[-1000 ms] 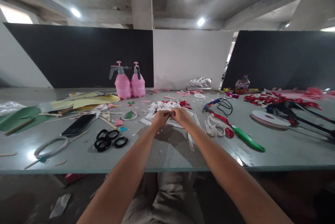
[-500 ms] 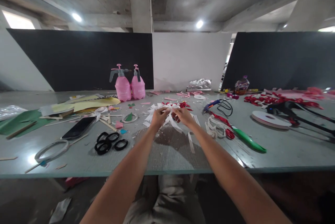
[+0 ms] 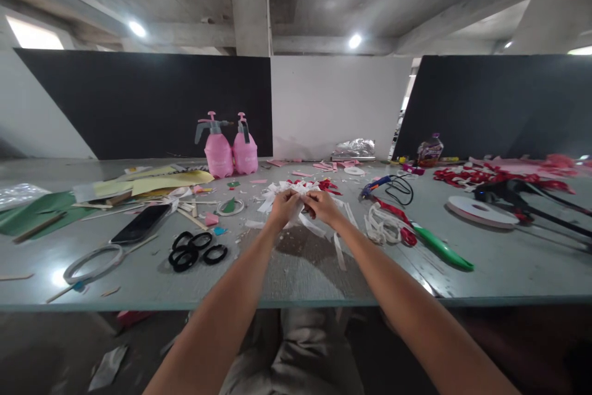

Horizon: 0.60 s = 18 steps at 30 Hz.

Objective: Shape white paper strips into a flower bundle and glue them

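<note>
Over a heap of cut white ribbon pieces, my left hand and my right hand meet almost fingertip to fingertip. Each is closed in a pinch on a piece of white ribbon, whose lower part shows between them. The exact grip is hidden by the fingers. Some red ribbon bits lie just behind the right hand. A loose white strip rests on the table below my right wrist.
A glue gun with its cord and a green-handled tool lie to the right, near a ribbon spool. On the left are black rings, a phone and wooden sticks. Pink spray bottles stand behind.
My two hands have drawn slightly closer together, and the white ribbon between them hangs differently. The view has shifted very slightly; the things on the table stay put.
</note>
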Available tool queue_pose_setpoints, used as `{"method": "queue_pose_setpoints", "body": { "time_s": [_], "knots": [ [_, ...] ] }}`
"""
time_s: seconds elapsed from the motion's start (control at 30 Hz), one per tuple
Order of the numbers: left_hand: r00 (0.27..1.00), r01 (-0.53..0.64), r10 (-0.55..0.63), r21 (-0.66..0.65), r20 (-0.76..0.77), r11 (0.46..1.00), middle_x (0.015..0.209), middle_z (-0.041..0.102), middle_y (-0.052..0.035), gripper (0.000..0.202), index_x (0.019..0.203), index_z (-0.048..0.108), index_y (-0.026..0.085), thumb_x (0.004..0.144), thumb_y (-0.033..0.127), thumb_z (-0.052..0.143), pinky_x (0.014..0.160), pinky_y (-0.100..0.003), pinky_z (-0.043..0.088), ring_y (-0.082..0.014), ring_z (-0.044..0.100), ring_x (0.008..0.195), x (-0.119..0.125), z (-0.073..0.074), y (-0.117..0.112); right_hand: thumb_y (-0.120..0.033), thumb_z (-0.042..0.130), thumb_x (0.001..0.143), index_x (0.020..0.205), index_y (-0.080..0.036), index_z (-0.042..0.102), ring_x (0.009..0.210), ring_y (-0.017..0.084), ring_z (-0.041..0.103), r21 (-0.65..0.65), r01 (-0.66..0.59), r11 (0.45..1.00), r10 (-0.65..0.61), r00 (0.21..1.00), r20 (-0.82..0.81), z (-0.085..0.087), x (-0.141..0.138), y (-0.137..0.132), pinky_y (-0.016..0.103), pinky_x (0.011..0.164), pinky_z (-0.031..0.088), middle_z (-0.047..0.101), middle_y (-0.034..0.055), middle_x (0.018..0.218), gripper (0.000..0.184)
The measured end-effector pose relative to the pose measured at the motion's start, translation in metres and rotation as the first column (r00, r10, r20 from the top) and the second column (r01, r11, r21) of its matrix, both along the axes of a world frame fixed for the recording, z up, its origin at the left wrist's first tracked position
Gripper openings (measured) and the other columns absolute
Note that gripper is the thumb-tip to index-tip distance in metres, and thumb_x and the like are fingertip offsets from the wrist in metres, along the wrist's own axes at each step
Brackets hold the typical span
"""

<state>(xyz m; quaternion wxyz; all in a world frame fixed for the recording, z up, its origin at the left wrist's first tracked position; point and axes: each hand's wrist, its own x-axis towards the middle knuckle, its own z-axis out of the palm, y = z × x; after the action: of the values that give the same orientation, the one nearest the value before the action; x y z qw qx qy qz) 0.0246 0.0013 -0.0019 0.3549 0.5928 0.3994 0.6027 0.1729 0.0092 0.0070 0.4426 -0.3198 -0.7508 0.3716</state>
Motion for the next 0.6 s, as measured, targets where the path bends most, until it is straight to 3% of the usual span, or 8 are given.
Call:
{"method": "queue_pose_setpoints", "body": {
  "time_s": [0.2, 0.33, 0.47, 0.6],
  "knots": [
    [0.974, 0.156, -0.132, -0.126, 0.183, 0.98, 0.055, 0.049, 0.0039, 0.03, 0.07, 0.051, 0.016, 0.07, 0.044, 0.062, 0.048, -0.019, 0.03, -0.0066, 0.041, 0.047, 0.005, 0.003, -0.007, -0.051, 0.051, 0.08, 0.063, -0.019, 0.051, 0.039, 0.009, 0.045, -0.06, -0.001, 0.998, -0.006, 0.993, -0.119, 0.0, 0.002, 0.001, 0.021, 0.039, 0.037, 0.052, -0.0022, 0.054, 0.037],
    [0.98, 0.173, -0.149, -0.196, 0.128, 0.965, 0.06, 0.052, 0.003, 0.037, 0.074, 0.051, 0.017, 0.07, 0.052, 0.063, 0.047, -0.018, 0.031, -0.0072, 0.045, 0.05, 0.003, 0.006, -0.011, -0.053, 0.051, 0.081, 0.063, -0.019, 0.05, 0.039, 0.009, 0.044, -0.045, 0.044, 0.998, -0.05, 0.988, -0.143, -0.001, 0.003, 0.006, 0.021, 0.037, 0.035, 0.05, -0.0029, 0.053, 0.038],
    [0.987, 0.161, -0.159, -0.165, 0.026, 0.973, 0.059, 0.05, 0.0042, 0.039, 0.073, 0.053, 0.015, 0.064, 0.049, 0.071, 0.045, -0.018, 0.029, -0.0054, 0.041, 0.048, 0.003, 0.006, -0.011, -0.055, 0.051, 0.08, 0.065, -0.018, 0.052, 0.039, 0.009, 0.044, -0.039, 0.126, 0.991, -0.131, 0.977, -0.167, -0.004, 0.003, 0.009, 0.021, 0.037, 0.035, 0.051, -0.0021, 0.054, 0.039],
    [0.99, 0.142, -0.142, -0.128, 0.009, 0.982, 0.059, 0.048, 0.0049, 0.039, 0.076, 0.055, 0.015, 0.067, 0.051, 0.068, 0.044, -0.018, 0.029, -0.005, 0.04, 0.047, 0.003, 0.002, -0.008, -0.059, 0.05, 0.079, 0.067, -0.017, 0.056, 0.042, 0.01, 0.048, -0.102, 0.159, 0.982, -0.177, 0.961, -0.212, -0.006, 0.004, 0.012, 0.021, 0.04, 0.038, 0.055, -0.0002, 0.057, 0.044]
  ]
}}
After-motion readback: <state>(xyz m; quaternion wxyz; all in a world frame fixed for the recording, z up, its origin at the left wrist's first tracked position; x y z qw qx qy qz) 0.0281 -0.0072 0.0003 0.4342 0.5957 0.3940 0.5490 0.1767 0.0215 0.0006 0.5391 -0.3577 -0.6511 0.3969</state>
